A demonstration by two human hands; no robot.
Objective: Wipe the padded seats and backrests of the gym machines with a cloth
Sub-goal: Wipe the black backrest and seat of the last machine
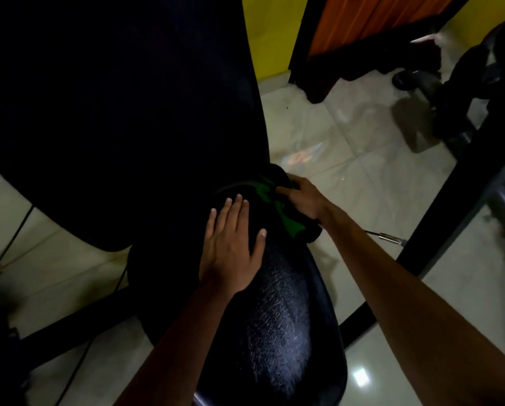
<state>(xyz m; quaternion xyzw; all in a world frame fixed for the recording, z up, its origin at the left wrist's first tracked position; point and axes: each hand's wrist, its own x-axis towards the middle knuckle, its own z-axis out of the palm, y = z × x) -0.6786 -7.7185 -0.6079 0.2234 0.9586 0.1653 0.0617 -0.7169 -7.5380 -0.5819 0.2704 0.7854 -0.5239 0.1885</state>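
Left hand (232, 247) flat, fingers spread on the grainy black seat (277, 332); right hand (305, 200) bunches a green-black cloth (277, 206), backrest (113, 112) too dark.

Glossy pale tiled floor (348, 136), yellow wall (270, 33), perhaps orange curtain (371, 16)

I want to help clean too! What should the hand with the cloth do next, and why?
Probably slide the cloth toward you along the seat: the right hand grips it at the seat's far end, and the left hand lies flat beside it.
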